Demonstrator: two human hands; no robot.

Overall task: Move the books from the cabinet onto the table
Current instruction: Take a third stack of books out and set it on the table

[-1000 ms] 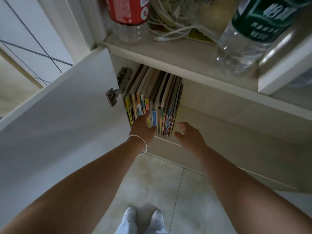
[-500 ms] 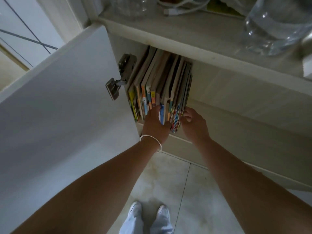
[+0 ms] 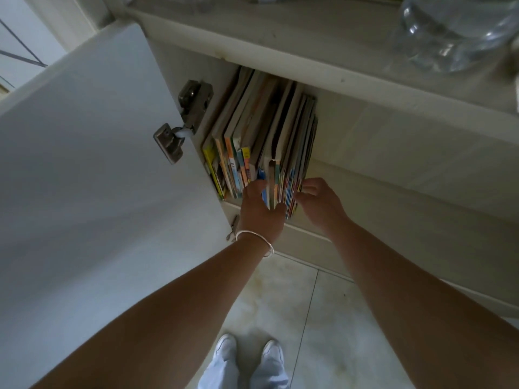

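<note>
Books (image 3: 261, 141): I see them standing upright in a tight row inside the cabinet (image 3: 365, 130), packed against its left wall, spines toward me, under the shelf (image 3: 309, 51).
Left hand (image 3: 259, 211): I have it at the spines near the middle of the row; the fingers reach in among the books and the thumb lies against the spines further right, so it is pinching a few of them.
Right hand (image 3: 318, 202): it sits at the right end of the row, fingers curled and fingertips touching the outer books' spines. I cannot tell whether it has a real grip on them or only touches.
Bracelet (image 3: 255, 241): a pale band round my left wrist.
Door (image 3: 92, 169): swung open to the left, its white inner face toward me, with a metal hinge (image 3: 182, 122) just beside the leftmost book.
Bottle (image 3: 455, 32): a clear plastic one stands on the shelf above, to the right, well apart from the books.
Floor (image 3: 323, 318): pale tiles below, with my two white shoes (image 3: 247, 357) at the bottom edge.
Table: not in my view.
</note>
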